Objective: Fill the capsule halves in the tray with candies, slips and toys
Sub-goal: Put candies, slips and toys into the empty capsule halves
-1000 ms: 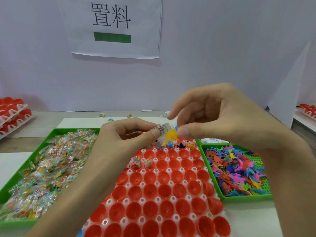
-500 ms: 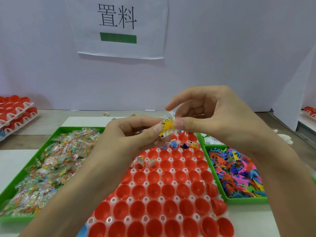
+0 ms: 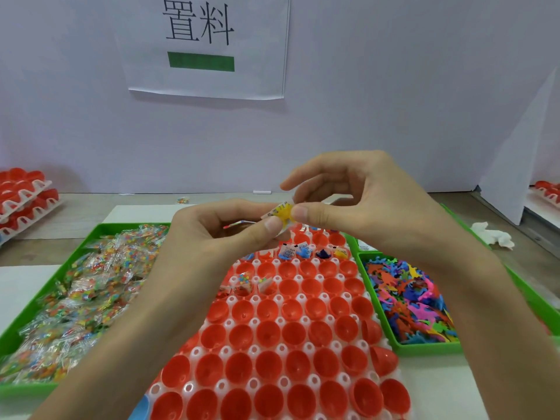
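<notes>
At the frame's center, above the tray's (image 3: 281, 348) far rows, the left hand (image 3: 218, 234) pinches a slip (image 3: 276, 211) under its thumb, fingers curled. The right hand (image 3: 363, 207) pinches a yellow toy (image 3: 285, 212) against it. Candies (image 3: 75, 298) fill the left bin (image 3: 100, 230), and toys (image 3: 409, 301) fill the right bin (image 3: 424, 348).

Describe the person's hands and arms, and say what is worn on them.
Nothing is worn. The left hand and right hand are bare: no gloves, no rings on the fingers that show, and short, unpainted nails. The left forearm and right forearm are bare too, with no sleeve, watch or bracelet in view.
</notes>
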Tool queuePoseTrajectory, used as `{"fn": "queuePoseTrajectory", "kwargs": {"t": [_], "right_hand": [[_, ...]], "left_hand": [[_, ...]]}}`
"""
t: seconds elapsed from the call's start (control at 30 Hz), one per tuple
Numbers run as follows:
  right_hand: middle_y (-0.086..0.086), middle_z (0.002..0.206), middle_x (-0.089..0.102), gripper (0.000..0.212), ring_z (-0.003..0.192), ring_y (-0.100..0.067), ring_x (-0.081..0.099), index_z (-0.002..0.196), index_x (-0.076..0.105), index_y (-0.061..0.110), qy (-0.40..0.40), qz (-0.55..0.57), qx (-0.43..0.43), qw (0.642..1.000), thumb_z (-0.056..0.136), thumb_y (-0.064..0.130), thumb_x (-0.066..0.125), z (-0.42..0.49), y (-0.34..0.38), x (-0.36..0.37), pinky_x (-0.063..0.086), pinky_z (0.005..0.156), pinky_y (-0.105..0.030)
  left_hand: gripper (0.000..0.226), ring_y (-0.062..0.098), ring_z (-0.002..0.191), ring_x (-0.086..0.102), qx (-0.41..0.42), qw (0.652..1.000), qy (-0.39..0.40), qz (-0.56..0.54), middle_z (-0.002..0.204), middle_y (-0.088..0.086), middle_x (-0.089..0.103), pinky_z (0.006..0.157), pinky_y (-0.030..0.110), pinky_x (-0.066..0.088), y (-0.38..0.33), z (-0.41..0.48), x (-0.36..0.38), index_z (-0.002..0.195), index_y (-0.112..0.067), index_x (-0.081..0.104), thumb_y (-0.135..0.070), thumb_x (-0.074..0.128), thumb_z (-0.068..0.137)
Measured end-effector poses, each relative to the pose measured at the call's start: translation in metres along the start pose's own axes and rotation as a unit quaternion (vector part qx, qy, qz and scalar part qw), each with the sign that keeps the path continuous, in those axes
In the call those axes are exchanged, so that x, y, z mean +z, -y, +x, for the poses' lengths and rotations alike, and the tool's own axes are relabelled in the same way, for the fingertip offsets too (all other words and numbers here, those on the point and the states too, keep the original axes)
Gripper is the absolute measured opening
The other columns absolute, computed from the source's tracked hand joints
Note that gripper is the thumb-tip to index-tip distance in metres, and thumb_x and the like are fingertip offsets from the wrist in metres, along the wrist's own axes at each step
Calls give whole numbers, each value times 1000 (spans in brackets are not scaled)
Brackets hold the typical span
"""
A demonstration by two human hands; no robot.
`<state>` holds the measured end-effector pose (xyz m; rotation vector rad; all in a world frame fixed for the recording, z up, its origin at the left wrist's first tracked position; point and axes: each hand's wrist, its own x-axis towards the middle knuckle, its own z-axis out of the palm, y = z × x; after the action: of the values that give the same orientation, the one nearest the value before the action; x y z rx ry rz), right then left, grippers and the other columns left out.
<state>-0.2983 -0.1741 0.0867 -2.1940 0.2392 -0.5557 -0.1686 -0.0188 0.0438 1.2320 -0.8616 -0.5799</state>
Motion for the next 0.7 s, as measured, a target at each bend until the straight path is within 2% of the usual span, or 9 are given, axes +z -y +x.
{"fn": "queuePoseTrajectory", "kwargs": {"t": [0.13, 0.3, 0.5, 0.7], "right_hand": [[1, 84, 78, 8, 81, -12, 75, 95, 77, 15, 20, 52, 8, 998, 86, 14, 77, 1, -2, 1, 56, 73, -18], [-3, 82, 77, 6, 78, -16, 76, 92, 76, 12, 5, 43, -25, 999, 87, 13, 77, 1, -3, 4, 60, 74, -25], [-2, 84, 77, 10, 79, -16, 76, 93, 75, 8, -2, 71, -40, 997, 84, 11, 79, 2, -3, 10, 60, 74, -26], [-5, 79, 77, 8, 74, -18, 75, 89, 75, 7, -5, 55, -32, 998, 82, 8, 80, 5, -8, 13, 60, 70, -25]], "left_hand": [[31, 22, 87, 77, 16, 1000, -24, 5, 93, 7, 79, 75, 24, 59, -1, 1, -3, 81, -20, 83, -28, 93, 53], [26, 17, 81, 77, 58, 996, -53, 35, 86, 1, 80, 70, 18, 58, -1, 0, -1, 82, -23, 82, -35, 81, 59], [15, 15, 77, 77, 80, 993, -71, 58, 82, -1, 79, 68, 18, 58, -1, 0, -1, 79, -20, 81, -24, 79, 65], [10, 15, 69, 76, 60, 992, -79, 74, 76, 0, 78, 63, 18, 57, 1, 0, 0, 76, -19, 82, -17, 81, 66]]}}
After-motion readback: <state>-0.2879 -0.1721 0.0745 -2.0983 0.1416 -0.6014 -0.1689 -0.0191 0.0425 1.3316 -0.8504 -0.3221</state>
